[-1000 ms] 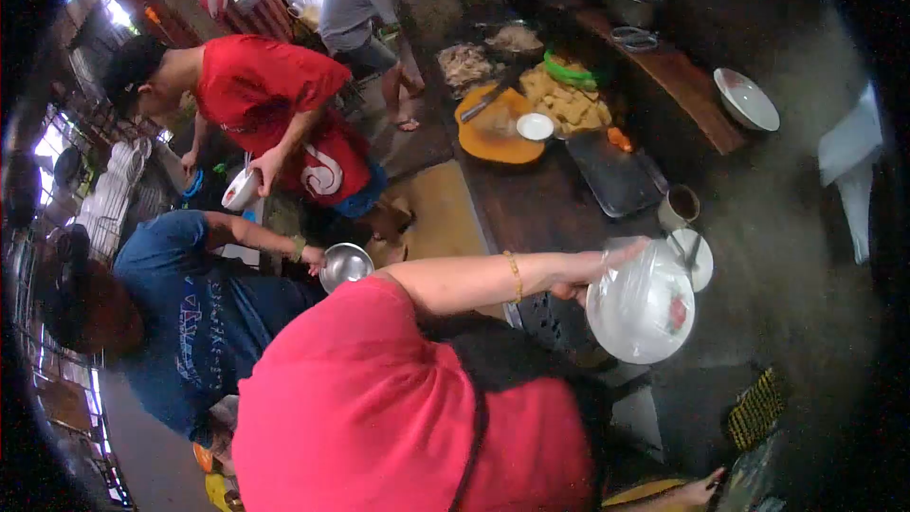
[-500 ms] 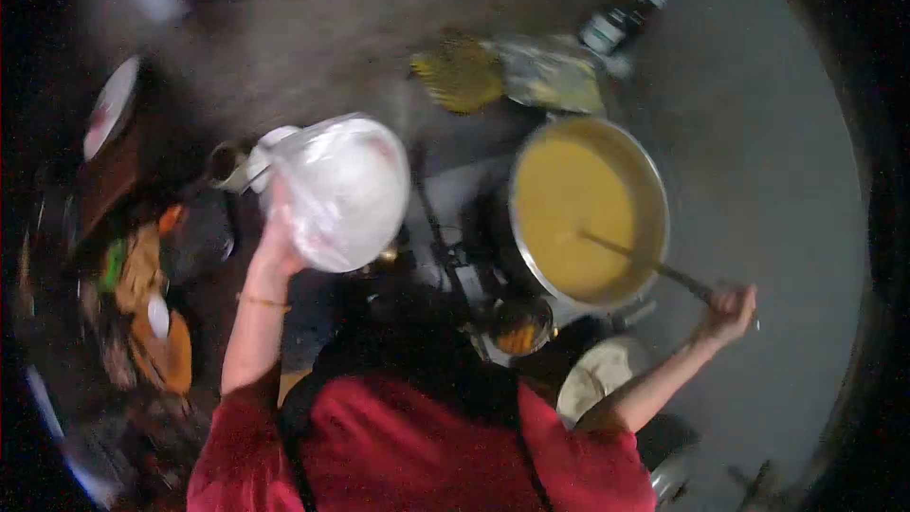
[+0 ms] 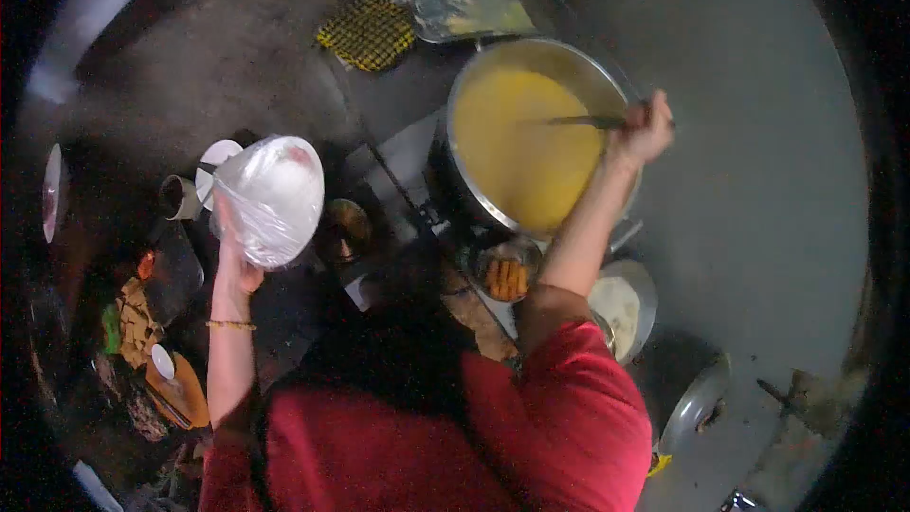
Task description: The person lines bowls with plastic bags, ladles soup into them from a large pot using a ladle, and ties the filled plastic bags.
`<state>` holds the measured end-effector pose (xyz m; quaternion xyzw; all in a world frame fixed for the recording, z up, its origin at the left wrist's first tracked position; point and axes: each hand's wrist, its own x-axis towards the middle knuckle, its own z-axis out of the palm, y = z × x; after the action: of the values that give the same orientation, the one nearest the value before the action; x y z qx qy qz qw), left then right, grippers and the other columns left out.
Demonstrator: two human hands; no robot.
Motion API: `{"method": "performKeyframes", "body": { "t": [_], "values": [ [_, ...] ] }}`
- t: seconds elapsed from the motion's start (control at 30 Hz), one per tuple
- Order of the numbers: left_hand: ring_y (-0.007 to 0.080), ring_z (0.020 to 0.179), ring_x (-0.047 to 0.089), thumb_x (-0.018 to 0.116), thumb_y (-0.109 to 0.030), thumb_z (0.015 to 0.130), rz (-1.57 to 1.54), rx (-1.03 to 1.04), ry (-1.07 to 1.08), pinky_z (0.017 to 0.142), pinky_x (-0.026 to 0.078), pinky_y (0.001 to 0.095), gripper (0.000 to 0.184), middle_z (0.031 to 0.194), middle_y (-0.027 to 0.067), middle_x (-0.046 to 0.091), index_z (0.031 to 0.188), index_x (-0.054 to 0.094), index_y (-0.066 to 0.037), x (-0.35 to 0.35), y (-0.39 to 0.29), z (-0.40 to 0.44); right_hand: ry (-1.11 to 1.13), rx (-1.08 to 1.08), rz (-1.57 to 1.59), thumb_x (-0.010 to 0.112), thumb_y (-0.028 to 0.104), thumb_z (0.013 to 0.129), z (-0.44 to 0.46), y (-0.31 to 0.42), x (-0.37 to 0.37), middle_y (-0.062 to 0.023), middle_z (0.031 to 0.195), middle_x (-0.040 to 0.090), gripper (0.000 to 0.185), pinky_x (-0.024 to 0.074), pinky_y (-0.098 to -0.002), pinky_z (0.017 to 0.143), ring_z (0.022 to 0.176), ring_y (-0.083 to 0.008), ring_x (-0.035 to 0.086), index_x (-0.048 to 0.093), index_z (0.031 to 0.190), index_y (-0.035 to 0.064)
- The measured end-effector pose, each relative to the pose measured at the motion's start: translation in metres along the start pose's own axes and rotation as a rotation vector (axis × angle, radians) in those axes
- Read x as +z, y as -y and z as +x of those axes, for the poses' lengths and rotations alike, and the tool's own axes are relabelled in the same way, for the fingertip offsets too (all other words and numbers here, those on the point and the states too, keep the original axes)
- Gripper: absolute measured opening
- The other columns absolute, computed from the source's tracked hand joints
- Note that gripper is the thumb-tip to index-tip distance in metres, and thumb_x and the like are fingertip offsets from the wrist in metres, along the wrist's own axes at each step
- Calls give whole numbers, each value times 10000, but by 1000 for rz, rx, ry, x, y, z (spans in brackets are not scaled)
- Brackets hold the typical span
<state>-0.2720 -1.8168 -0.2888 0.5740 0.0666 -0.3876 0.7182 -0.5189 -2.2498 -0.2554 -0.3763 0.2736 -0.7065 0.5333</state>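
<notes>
My left hand (image 3: 239, 261) is closed on the near-left side of a white, round, plastic-covered bowl (image 3: 277, 199), which it holds tilted up. A pinkish patch shows near its top; what is inside is hard to make out. Over on the right, my right hand (image 3: 647, 136) grips the dark handle of a long stirring utensil (image 3: 580, 120). Its lower end is sunk in thick yellow liquid (image 3: 517, 156), so its head is hidden. The liquid fills much of a large metal pot (image 3: 604, 85).
Behind the pot lie a metal tray (image 3: 455, 0) and a yellow-black mat (image 3: 368, 33). Close to my body is a bowl of orange sticks (image 3: 507, 277); beside my right arm, a pale-filled dish (image 3: 621, 308). A mug (image 3: 180, 197) and an orange board (image 3: 190, 389) are at left.
The pot and other surroundings have shifted up and left in view. My right hand has moved from right of the pot to over its rim, swinging the handle. The left hand still holds the bowl.
</notes>
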Motion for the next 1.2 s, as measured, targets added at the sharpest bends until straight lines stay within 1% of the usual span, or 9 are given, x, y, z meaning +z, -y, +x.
{"method": "performKeyframes", "body": {
  "t": [0.17, 0.3, 0.37, 0.5, 0.67, 0.77, 0.9, 1.03, 1.2],
  "values": [
    [223, 1157, 425, 398, -653, 787, -45, -9, -46, 942, 374, 387, 778, 1299, 52, 409, 1324, 307, -97, 18, 15, 22, 399, -96, -118, 439, 115, 847, -13, 100, -74, 32, 460, 222, 330, 196, -274, 459, 436, -100, 217, 306, 545, 121],
    [238, 1169, 415, 387, -677, 773, -41, -47, 78, 949, 370, 411, 822, 1314, 82, 388, 1329, 290, -80, 32, 9, 29, 535, -308, -485, 613, 61, 746, -62, 101, -74, -33, 540, 486, 171, 381, -284, 507, 472, -142, 424, 510, 610, 45],
    [254, 1184, 403, 420, -661, 771, -48, -10, 117, 961, 361, 423, 828, 1319, 105, 376, 1332, 276, -70, 28, 11, 30, 980, -28, -676, 638, 61, 732, -68, 80, -57, -23, 544, 469, 165, 382, -259, 495, 462, -118, 407, 521, 616, 45],
    [241, 1163, 421, 484, -551, 810, -29, -93, -35, 951, 362, 412, 718, 1281, 93, 426, 1317, 306, -74, 22, 18, 5, 453, 394, -442, 650, 136, 759, -90, -65, -37, 20, 503, 400, 250, 289, -223, 451, 444, -82, 336, 508, 573, 48],
    [243, 1187, 398, 419, -670, 763, -11, -105, 36, 965, 347, 417, 836, 1313, 94, 394, 1338, 275, -81, 4, 36, -16, 436, 203, -569, 648, 152, 765, -56, -160, 5, 7, 570, 435, 209, 295, -237, 468, 509, -82, 372, 503, 645, 60],
    [268, 1206, 374, 368, -742, 719, -1, -137, 48, 979, 336, 422, 916, 1333, 112, 365, 1344, 266, -79, 4, 35, -17, 378, 86, -437, 621, 173, 784, -24, -119, 11, 7, 593, 449, 187, 282, -244, 462, 525, -81, 375, 500, 684, 73],
    [275, 1200, 375, 389, -760, 690, -28, -125, 23, 967, 343, 428, 949, 1338, 115, 358, 1345, 267, -84, 14, 22, 2, -281, 160, -55, 540, 215, 823, 9, 10, -40, 30, 523, 344, 249, 296, -259, 491, 486, -110, 336, 455, 630, 84],
    [271, 1176, 392, 388, -671, 775, -152, 7, 126, 956, 354, 430, 813, 1325, 99, 366, 1343, 274, -101, 14, 16, 26, -100, -28, -70, 476, 234, 870, 9, 112, -152, 39, 449, 211, 374, 202, -278, 439, 410, -91, 204, 296, 549, 165],
    [249, 1166, 405, 420, -555, 837, -134, 68, 208, 944, 370, 438, 664, 1319, 71, 368, 1339, 288, -141, -7, 21, 49, 346, 15, -246, 518, 203, 817, -30, 143, -112, 2, 481, 369, 300, 284, -260, 453, 435, -115, 332, 398, 558, 113]
  ]
}}
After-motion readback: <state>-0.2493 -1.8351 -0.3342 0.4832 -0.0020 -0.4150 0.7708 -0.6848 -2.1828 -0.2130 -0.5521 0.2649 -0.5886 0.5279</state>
